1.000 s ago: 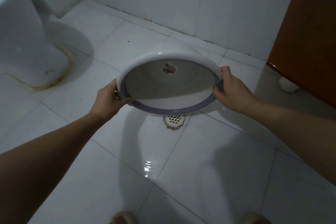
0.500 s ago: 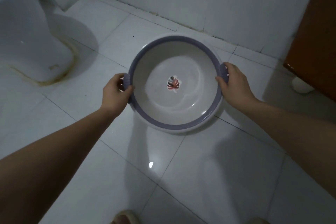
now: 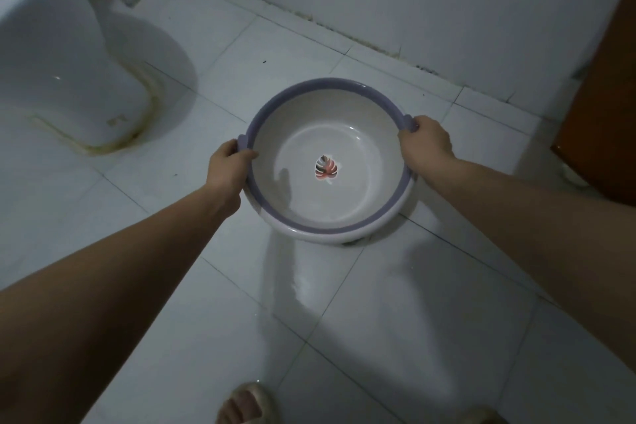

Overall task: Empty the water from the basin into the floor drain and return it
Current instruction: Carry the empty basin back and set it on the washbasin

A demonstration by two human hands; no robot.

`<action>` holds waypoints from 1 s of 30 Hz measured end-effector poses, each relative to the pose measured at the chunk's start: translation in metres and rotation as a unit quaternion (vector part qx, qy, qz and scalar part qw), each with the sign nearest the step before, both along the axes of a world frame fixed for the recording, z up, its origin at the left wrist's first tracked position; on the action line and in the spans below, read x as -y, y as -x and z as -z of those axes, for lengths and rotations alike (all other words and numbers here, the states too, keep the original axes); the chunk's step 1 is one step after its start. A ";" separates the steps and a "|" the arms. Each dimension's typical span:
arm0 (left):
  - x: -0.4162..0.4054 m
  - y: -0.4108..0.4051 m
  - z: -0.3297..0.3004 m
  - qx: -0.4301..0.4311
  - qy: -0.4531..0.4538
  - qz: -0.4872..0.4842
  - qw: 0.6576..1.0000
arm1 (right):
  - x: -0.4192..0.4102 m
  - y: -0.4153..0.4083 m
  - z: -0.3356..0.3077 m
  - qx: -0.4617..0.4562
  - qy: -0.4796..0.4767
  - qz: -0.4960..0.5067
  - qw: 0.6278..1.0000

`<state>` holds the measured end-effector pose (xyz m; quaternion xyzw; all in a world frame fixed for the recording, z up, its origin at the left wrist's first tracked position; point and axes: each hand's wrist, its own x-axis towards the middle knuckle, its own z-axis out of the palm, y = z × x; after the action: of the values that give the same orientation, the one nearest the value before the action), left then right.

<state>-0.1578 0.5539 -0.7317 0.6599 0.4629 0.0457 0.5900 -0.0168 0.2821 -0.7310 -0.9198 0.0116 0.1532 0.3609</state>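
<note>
A round white basin (image 3: 361, 162) with a purple rim sits mouth up, level, low over the white tiled floor (image 3: 395, 320); whether its base touches the tiles cannot be told. The left hand (image 3: 229, 170) grips the rim's left side, its thumb curled over the edge beside a small purple tab. The right hand (image 3: 426, 141) is closed on the rim's right side by the matching tab, fingers (image 3: 414, 127) wrapped over the top. A leaf picture (image 3: 326, 167) marks the bottom of the basin, which looks empty of water. A toilet base (image 3: 69, 79) stands to the left, a brown wooden panel (image 3: 602, 113) to the right. The drain is hidden from view.
</note>
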 end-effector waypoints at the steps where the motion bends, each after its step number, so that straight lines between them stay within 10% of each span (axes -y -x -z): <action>1: -0.001 0.001 -0.006 -0.003 0.004 -0.002 1.000 | -0.002 0.002 -0.007 -0.008 -0.004 0.002 1.000; 30: -0.035 0.074 -0.487 -0.047 0.094 -0.008 0.994 | -0.048 0.091 -0.486 -0.134 -0.069 0.124 0.981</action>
<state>-0.2321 0.5894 -0.2450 0.5993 0.4975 -0.0244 0.6267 -0.1077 0.3299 -0.2448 -0.8550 0.1635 0.2296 0.4353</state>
